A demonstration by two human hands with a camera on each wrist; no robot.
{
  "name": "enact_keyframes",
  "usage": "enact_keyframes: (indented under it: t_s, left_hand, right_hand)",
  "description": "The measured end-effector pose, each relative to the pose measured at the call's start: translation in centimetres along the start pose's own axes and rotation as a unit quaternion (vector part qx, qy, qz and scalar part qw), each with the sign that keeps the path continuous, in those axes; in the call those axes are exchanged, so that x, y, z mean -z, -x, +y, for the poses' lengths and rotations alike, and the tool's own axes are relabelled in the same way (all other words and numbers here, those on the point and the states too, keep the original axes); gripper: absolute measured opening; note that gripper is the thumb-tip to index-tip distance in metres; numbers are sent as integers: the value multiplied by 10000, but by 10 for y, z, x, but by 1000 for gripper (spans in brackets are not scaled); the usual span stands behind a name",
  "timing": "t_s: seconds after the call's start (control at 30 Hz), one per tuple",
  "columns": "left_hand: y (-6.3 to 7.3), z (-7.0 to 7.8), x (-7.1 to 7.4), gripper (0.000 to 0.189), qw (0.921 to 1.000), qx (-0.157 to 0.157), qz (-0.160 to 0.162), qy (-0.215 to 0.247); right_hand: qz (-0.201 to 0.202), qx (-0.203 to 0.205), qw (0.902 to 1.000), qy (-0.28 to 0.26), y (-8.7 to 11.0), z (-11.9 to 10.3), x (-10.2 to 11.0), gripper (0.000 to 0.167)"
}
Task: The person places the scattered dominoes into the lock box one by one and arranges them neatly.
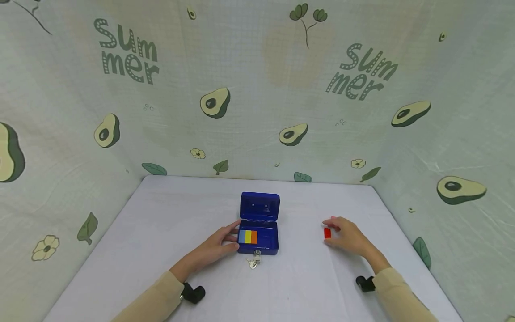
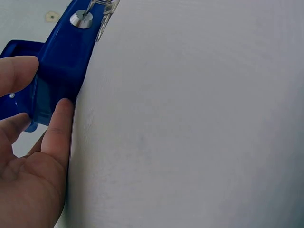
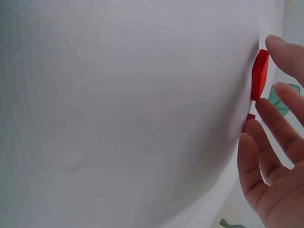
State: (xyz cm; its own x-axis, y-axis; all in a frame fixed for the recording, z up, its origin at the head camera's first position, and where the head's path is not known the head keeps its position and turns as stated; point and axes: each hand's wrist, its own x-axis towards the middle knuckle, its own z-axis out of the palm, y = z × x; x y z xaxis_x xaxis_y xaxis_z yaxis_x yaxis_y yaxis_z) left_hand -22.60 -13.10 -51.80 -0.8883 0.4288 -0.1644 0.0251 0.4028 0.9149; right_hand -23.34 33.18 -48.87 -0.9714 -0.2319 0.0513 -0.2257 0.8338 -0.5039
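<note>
A small dark blue metal cash box [image 1: 270, 237] stands with its lid [image 1: 259, 205] raised. Light blue, yellow and orange blocks [image 1: 248, 237] sit side by side in its left part. My left hand [image 1: 217, 245] rests at the box's left side, its fairly straight fingers touching the wall. Far to the right, my right hand [image 1: 348, 235] is around a red block [image 1: 327, 233] on the table, thumb on the near side and fingers on the far side. In the right wrist view the fingers are spread around the red block [image 3: 259, 76]; no firm pinch shows.
A pinkish-red piece [image 1: 333, 218] lies just beyond the right fingers, partly hidden. Keys [image 1: 253, 262] hang from the lock at the box's front. White cloth covers the table [image 1: 193, 201]; patterned cloth walls [image 1: 257, 67] rise at the back and sides.
</note>
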Motion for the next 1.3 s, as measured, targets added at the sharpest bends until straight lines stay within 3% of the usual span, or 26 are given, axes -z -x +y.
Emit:
enact_keyframes:
  t_s: [0.6, 1.3]
  left_hand:
    - [0, -1, 1, 74, 10000, -17, -15, 38]
    - [-1, 0, 1, 75, 10000, -74, 7, -34]
  right_hand:
    - [-99, 9, 9998, 179, -3, 5, 0, 47]
    - [-89, -100, 9999, -5, 2, 5, 3, 43]
